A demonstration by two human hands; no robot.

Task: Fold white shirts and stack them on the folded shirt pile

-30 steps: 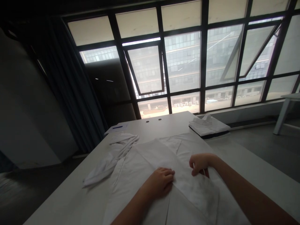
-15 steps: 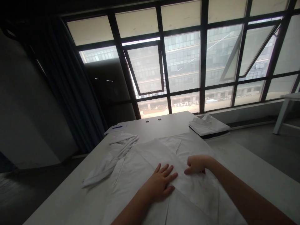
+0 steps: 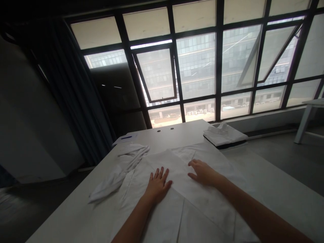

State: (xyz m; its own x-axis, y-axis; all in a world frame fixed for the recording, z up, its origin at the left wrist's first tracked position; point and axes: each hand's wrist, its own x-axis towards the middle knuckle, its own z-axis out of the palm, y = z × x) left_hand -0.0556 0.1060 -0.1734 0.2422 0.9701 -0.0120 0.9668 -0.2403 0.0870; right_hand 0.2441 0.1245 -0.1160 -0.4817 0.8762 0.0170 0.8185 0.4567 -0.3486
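A white garment [image 3: 174, 209], looking like a coat, lies spread on the white table in front of me. One sleeve [image 3: 111, 182] stretches out to the left in loose wrinkles. My left hand [image 3: 158, 185] rests flat on the cloth with its fingers spread. To the right of it, my right hand [image 3: 202, 172] is over the garment's upper right part, thumb and fingers apart and slightly bent. No cloth shows between its fingers. A fold line runs diagonally down the front, between and below the hands.
A folded white garment [image 3: 225, 134] with a dark layer beneath lies at the table's [image 3: 182, 133] far right edge. Paper with a blue pen [image 3: 126, 137] is at the far left. Windows, a dark curtain [image 3: 76, 101] and another table [image 3: 307, 111] stand beyond.
My left hand has slid left and a little away from me. My right hand has moved left and forward, its fingers going from curled at the cloth to spread apart.
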